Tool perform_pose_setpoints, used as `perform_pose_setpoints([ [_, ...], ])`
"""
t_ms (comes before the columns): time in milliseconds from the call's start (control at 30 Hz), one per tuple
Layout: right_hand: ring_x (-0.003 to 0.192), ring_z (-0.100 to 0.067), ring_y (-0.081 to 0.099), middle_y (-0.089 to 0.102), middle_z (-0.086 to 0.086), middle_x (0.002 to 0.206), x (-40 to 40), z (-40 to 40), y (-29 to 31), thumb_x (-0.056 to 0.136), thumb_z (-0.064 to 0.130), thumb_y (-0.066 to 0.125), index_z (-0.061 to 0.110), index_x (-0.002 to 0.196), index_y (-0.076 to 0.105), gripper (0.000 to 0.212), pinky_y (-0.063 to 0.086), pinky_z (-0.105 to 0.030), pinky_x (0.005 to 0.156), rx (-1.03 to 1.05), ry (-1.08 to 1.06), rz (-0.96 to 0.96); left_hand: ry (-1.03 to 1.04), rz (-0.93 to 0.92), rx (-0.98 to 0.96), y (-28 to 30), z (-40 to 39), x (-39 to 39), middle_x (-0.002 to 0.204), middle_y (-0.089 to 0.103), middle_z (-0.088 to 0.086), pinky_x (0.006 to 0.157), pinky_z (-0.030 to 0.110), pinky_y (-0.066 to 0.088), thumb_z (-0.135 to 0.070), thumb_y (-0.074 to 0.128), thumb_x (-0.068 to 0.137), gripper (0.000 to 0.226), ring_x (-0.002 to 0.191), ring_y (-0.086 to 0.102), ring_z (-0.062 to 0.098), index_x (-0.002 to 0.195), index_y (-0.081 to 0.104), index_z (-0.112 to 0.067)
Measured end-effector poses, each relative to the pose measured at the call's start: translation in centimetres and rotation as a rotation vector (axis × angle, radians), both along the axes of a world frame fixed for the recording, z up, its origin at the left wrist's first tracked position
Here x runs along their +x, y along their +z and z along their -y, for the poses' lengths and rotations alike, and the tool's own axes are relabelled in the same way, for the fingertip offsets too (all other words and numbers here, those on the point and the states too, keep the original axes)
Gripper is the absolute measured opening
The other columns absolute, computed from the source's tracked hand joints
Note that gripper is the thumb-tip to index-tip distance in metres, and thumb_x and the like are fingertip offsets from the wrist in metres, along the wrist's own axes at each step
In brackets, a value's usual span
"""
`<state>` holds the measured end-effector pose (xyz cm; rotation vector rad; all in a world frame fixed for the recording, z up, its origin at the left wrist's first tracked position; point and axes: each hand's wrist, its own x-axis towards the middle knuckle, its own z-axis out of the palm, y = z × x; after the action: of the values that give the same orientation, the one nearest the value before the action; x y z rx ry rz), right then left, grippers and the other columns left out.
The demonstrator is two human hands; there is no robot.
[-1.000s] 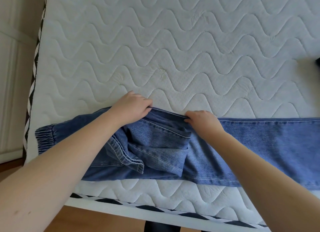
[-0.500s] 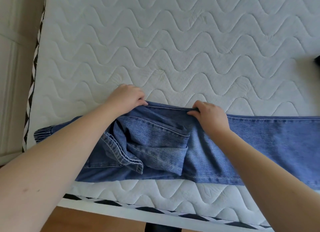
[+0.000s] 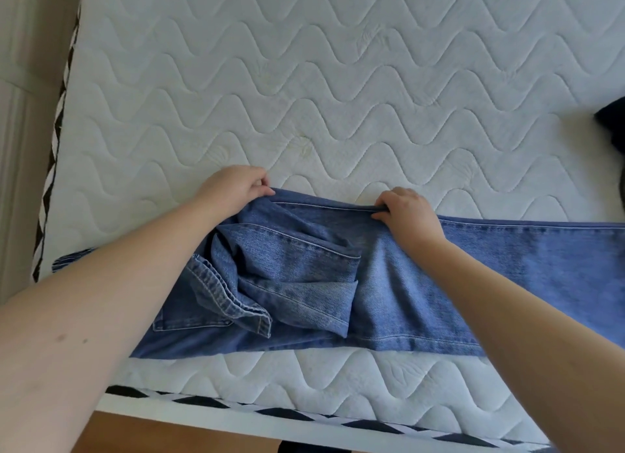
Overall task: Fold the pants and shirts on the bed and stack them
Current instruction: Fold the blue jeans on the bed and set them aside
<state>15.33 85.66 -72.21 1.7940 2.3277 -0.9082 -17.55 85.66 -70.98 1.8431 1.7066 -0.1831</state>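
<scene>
A pair of blue jeans lies lengthwise across the near part of the white quilted mattress, running off the right edge of the view. The waist part is bunched and folded over at the centre left. My left hand pinches the far edge of the denim near the waist. My right hand grips the same far edge, further right, with its fingers curled over the seam. My left forearm hides much of the jeans' left end.
A dark garment peeks in at the right edge of the mattress. The mattress has a black-and-white patterned border along its near and left sides. Wooden floor shows below, and a pale wall or cabinet stands at left.
Both hands have pulled the far edge of the jeans a little away from me across the mattress. They have also drawn apart, stretching the denim between them.
</scene>
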Motion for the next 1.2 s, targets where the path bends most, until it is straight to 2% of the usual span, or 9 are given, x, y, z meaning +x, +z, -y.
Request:
perform_pose_setpoints([
  [100, 0.1, -0.032, 0.059, 0.065, -0.012, 0.107, 0.8, -0.4, 0.1, 0.095, 0.035, 0.057, 0.015, 0.11, 0.061, 0.026, 0.038, -0.035, 0.075, -0.071, 0.003, 0.07, -0.056, -0.001, -0.043, 0.0, 0.1, -0.4, 0.083, 0.053, 0.001, 0.075, 0.037, 0.043, -0.032, 0.065, 0.092, 0.024, 0.085, 0.055, 0.027, 0.08, 0.062, -0.011],
  [267, 0.098, -0.03, 0.057, 0.063, -0.012, 0.107, 4.4, -2.7, 1.1, 0.093, 0.036, 0.06, 0.02, 0.108, 0.064, 0.022, 0.032, -0.031, 0.07, -0.217, 0.101, 0.256, 0.061, -0.061, 0.013, -0.6, 0.5, -0.4, 0.099, 0.065, 0.007, 0.082, 0.039, 0.046, -0.026, 0.056, 0.097, 0.018, 0.093, 0.058, 0.029, 0.099, 0.066, -0.011],
  [467, 0.1, -0.03, 0.054, 0.064, -0.008, 0.104, 5.5, -0.9, 0.1, 0.088, 0.026, 0.067, 0.014, 0.104, 0.062, 0.021, 0.032, -0.036, 0.085, 0.044, 0.079, 0.167, 0.056, -0.269, 0.183, -1.5, 1.7, 1.6, 0.097, 0.064, 0.009, 0.073, 0.038, 0.039, -0.03, 0.05, 0.1, 0.023, 0.091, 0.056, 0.032, 0.095, 0.063, -0.011],
  [600, 0.111, -0.031, 0.049, 0.058, -0.006, 0.116, 7.4, 0.8, -0.4, 0.081, 0.034, 0.075, 0.017, 0.116, 0.061, 0.041, 0.031, -0.04, 0.097, 0.169, -0.045, 0.12, 0.035, -0.193, 0.293, -1.0, 2.3, 4.4, 0.109, 0.062, 0.011, 0.084, 0.043, 0.042, -0.03, 0.051, 0.098, 0.025, 0.101, 0.055, 0.034, 0.11, 0.064, -0.012],
  [800, 0.14, -0.029, 0.031, 0.04, -0.004, 0.15, 14.5, 4.3, -0.3, 0.081, 0.046, 0.072, 0.018, 0.146, 0.04, 0.077, 0.021, -0.043, 0.113, 0.123, -0.127, 0.172, -0.169, 0.016, 0.189, 0.1, 2.2, 14.3, 0.128, 0.057, 0.008, 0.1, 0.041, 0.037, -0.032, 0.051, 0.1, 0.039, 0.118, 0.05, 0.03, 0.134, 0.056, -0.013],
  [900, 0.146, -0.026, 0.019, 0.028, -0.003, 0.158, 19.1, 6.7, -0.1, 0.088, 0.05, 0.063, 0.02, 0.152, 0.029, 0.078, 0.014, -0.042, 0.117, 0.074, -0.181, 0.226, -0.262, 0.045, 0.072, -0.3, 1.8, 20.1, 0.135, 0.052, 0.006, 0.102, 0.04, 0.038, -0.033, 0.048, 0.101, 0.042, 0.122, 0.048, 0.027, 0.139, 0.049, -0.015],
  [1033, 0.149, -0.024, 0.012, 0.02, -0.001, 0.161, 24.8, 9.8, 0.3, 0.091, 0.05, 0.057, 0.023, 0.154, 0.023, 0.076, 0.01, -0.041, 0.119, 0.032, -0.273, 0.294, -0.194, 0.113, 0.007, -0.4, 0.9, 26.6, 0.134, 0.054, 0.008, 0.1, 0.042, 0.043, -0.033, 0.052, 0.099, 0.043, 0.12, 0.051, 0.028, 0.138, 0.049, -0.014],
  [1133, 0.149, -0.024, 0.009, 0.016, -0.002, 0.161, 28.5, 11.8, 0.5, 0.093, 0.049, 0.056, 0.024, 0.154, 0.021, 0.075, 0.009, -0.042, 0.119, 0.011, -0.485, 0.308, -0.156, 0.173, -0.045, -0.6, 0.0, 31.0, 0.127, 0.06, 0.006, 0.095, 0.038, 0.045, -0.034, 0.055, 0.098, 0.036, 0.114, 0.055, 0.026, 0.13, 0.056, -0.018],
  [1200, 0.145, -0.028, 0.016, 0.021, -0.007, 0.159, 30.9, 13.1, 0.5, 0.091, 0.048, 0.059, 0.022, 0.153, 0.022, 0.077, 0.016, -0.045, 0.118, -0.014, -0.701, 0.269, -0.163, 0.18, -0.081, -0.8, -0.7, 33.7, 0.121, 0.064, 0.005, 0.091, 0.035, 0.046, -0.033, 0.056, 0.097, 0.031, 0.11, 0.058, 0.025, 0.125, 0.059, -0.019],
])
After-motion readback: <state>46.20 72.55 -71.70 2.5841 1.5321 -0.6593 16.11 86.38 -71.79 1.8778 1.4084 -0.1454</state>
